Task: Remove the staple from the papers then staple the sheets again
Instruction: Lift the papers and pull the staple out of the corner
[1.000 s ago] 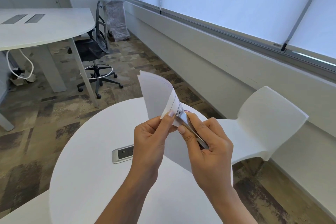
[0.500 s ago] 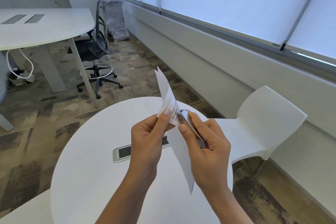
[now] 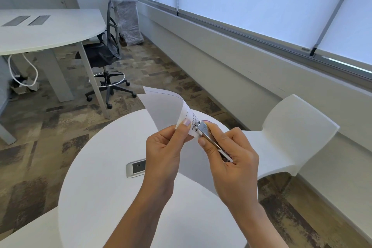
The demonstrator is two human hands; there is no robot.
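In the head view, both forearms rose from the bottom centre of the frame and met above the round white bench (image 3: 96, 187). The left hand (image 3: 164, 147) pinched the corner of the curled white printed paper sheets (image 3: 167, 106) between thumb and forefinger, its other fingers folded under. The right hand (image 3: 231, 159) was wrapped round a slim chrome metal tool (image 3: 207, 135), thumb laid along its side, and the tool's tip touched the printed corner just right of the left thumb. The sheets stood off the bench at mid-frame. A silver socket panel (image 3: 135, 167) lay in the bench at lower centre, and a white moulded chair (image 3: 291, 131) stood at right.
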